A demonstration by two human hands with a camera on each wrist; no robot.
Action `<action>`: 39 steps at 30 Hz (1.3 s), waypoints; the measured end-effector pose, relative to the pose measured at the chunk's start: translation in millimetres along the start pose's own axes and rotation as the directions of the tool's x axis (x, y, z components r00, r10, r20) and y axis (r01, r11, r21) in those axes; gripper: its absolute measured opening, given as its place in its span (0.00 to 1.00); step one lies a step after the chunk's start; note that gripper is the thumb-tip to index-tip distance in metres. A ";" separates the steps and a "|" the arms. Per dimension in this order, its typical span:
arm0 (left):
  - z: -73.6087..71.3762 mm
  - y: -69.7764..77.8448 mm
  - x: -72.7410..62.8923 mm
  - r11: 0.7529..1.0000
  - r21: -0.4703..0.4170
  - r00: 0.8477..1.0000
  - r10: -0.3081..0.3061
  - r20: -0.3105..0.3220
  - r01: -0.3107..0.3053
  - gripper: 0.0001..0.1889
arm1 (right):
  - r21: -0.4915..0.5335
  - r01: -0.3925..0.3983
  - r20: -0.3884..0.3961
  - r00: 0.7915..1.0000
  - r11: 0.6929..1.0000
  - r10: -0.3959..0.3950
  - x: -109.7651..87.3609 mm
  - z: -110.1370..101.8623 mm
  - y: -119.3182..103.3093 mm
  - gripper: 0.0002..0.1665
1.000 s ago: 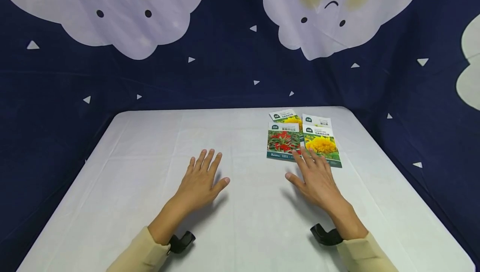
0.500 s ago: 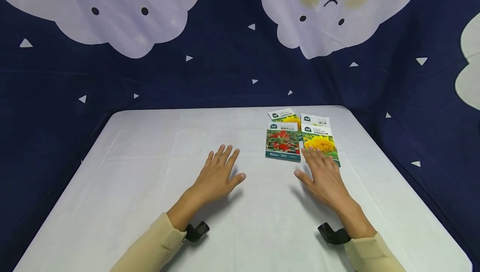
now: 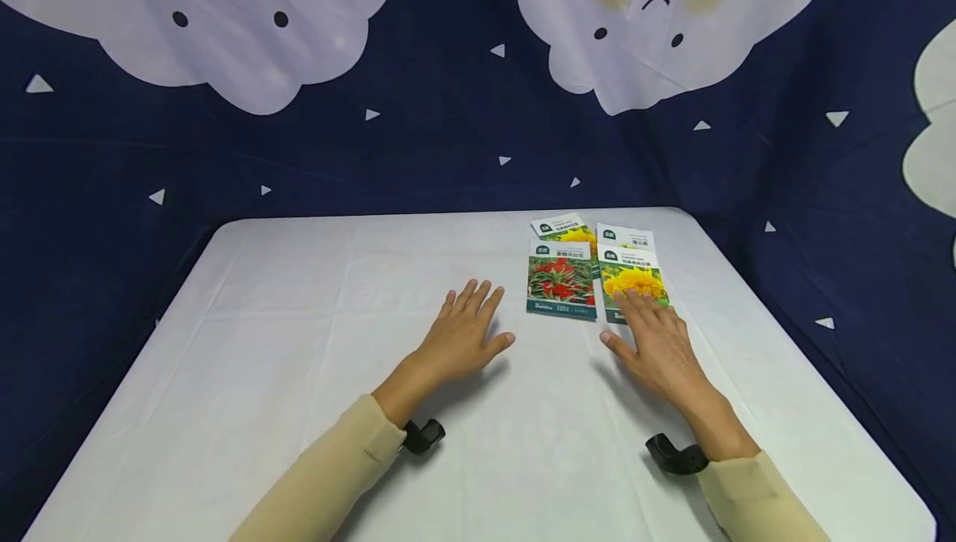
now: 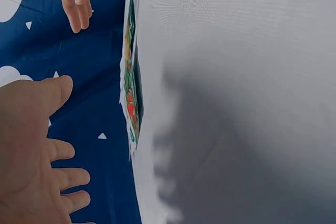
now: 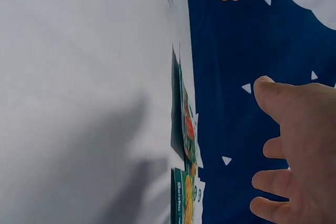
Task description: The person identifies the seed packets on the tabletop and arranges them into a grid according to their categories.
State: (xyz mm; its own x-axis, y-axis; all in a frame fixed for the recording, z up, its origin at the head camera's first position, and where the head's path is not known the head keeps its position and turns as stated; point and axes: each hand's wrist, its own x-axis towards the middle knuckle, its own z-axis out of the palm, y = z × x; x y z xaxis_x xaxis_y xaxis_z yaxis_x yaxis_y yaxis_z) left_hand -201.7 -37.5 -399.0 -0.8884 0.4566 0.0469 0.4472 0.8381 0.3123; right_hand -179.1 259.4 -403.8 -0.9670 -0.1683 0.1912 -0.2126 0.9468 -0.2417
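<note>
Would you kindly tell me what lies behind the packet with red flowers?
Behind the red-flowered packet, a second packet shows its white top and some yellow bloom; its lower part is mostly covered and cannot be seen.

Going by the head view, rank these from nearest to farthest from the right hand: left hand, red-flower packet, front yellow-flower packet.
From the right hand:
1. Front yellow-flower packet: just ahead, partly hidden behind the fingers in this view.
2. Red-flower packet: ahead and to the left.
3. Left hand: off to the left, beyond the red-flower packet's left edge.
</note>
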 end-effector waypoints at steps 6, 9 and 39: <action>7.0 2.1 13.2 1.000 0.018 1.000 0.018 -0.003 -0.018 0.38 | -0.001 -0.015 0.001 1.000 1.000 0.015 4.4 1.6 9.3 0.42; 9.9 4.6 18.9 1.000 0.008 1.000 0.025 0.002 -0.025 0.38 | 0.001 -0.025 0.008 1.000 1.000 0.025 7.2 2.2 14.8 0.42; 21.5 24.9 64.2 0.986 -0.151 0.998 0.066 0.002 -0.065 0.35 | 0.172 -0.108 0.093 0.991 0.979 0.093 46.7 7.5 69.3 0.43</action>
State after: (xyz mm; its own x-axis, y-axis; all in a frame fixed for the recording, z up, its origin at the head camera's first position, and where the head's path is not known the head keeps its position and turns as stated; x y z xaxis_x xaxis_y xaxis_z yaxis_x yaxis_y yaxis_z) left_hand -245.4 19.1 -408.7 -0.8567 0.5117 0.0657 0.4835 0.7519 0.4482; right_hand -240.0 315.1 -418.7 -0.9914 -0.1048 0.0785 -0.1283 0.8979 -0.4211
